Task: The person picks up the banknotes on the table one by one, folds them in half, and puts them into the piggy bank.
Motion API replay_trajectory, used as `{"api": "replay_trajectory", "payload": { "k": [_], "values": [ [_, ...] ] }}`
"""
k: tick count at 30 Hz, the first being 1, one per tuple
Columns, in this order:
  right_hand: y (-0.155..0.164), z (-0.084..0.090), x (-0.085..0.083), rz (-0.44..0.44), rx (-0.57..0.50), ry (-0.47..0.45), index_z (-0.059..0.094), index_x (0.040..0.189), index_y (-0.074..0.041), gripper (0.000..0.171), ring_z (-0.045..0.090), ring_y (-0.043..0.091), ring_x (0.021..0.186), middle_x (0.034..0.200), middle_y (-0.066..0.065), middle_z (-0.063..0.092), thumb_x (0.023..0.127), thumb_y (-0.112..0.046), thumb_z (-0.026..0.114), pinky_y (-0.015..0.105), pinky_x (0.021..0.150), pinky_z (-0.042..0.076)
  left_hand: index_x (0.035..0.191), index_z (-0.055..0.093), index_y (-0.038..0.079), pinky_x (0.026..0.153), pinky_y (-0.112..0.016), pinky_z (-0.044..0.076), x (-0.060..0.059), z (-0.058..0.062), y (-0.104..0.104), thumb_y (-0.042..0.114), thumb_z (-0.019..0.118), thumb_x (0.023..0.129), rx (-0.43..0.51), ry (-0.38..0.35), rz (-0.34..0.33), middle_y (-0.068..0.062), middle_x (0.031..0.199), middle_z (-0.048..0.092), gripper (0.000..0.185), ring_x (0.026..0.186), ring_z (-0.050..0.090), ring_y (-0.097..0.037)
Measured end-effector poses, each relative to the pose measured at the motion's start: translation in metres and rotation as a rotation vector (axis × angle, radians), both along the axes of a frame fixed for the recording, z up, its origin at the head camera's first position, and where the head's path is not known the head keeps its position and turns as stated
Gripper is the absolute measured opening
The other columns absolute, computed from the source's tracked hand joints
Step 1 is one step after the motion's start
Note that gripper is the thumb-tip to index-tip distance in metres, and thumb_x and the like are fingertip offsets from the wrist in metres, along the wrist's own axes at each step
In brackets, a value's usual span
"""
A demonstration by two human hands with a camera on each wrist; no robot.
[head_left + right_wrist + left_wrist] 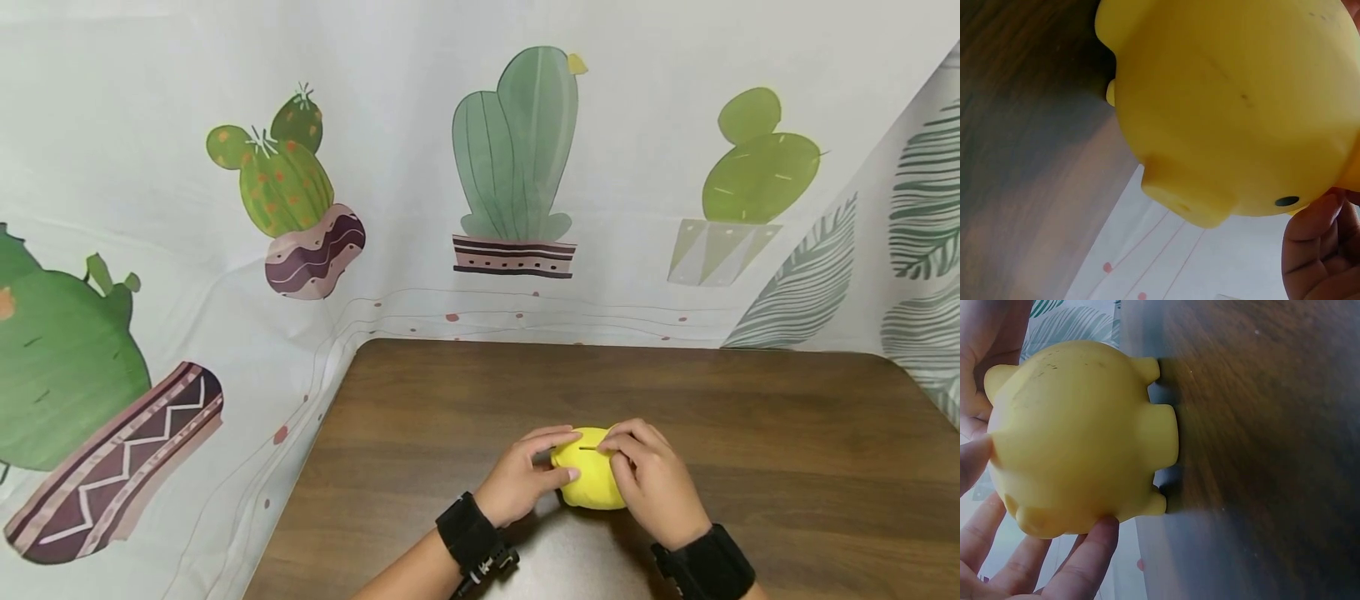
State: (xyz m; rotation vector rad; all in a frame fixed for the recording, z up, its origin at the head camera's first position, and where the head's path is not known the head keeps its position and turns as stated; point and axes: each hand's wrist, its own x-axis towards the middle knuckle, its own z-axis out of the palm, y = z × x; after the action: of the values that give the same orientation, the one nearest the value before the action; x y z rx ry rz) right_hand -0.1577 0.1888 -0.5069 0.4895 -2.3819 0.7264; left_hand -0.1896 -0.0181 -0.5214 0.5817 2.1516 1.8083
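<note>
A yellow piggy bank [592, 483] stands on the table, a dark coin slot [588, 448] showing on its top. My left hand [522, 473] grips its left end, thumb on the near side and fingers on the far side. Curled fingers of my right hand [651, 479] hold the bank at its upper right, by the slot's right end. In the right wrist view the snout [1188, 200] and a black eye [1287, 201] show, with fingertips [1316, 219] close to the eye. Whether anything small lies between those right fingers is hidden.
The brown wooden table [450, 400] has rounded far corners. Behind it and along its left side hangs a white cloth [397, 167] printed with cacti and leaves. Black straps [468, 533] with small cameras wrap both wrists.
</note>
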Motion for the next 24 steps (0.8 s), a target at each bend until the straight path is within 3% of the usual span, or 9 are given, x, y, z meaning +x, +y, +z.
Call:
{"api": "replay_trajectory", "payload": {
  "k": [24],
  "values": [
    [0.0003, -0.0023, -0.0017, -0.005, 0.017, -0.007, 0.073, 0.084, -0.012, 0.021, 0.059, 0.011, 0.088, 0.096, -0.004, 0.063, 0.089, 0.005, 0.062, 0.034, 0.073, 0.054, 0.137, 0.064, 0.019, 0.093, -0.019, 0.054, -0.0006, -0.0002, -0.0018, 0.015, 0.073, 0.093, -0.010, 0.019, -0.013, -0.011, 0.155, 0.047, 0.045, 0.141, 0.045, -0.026]
  ]
}}
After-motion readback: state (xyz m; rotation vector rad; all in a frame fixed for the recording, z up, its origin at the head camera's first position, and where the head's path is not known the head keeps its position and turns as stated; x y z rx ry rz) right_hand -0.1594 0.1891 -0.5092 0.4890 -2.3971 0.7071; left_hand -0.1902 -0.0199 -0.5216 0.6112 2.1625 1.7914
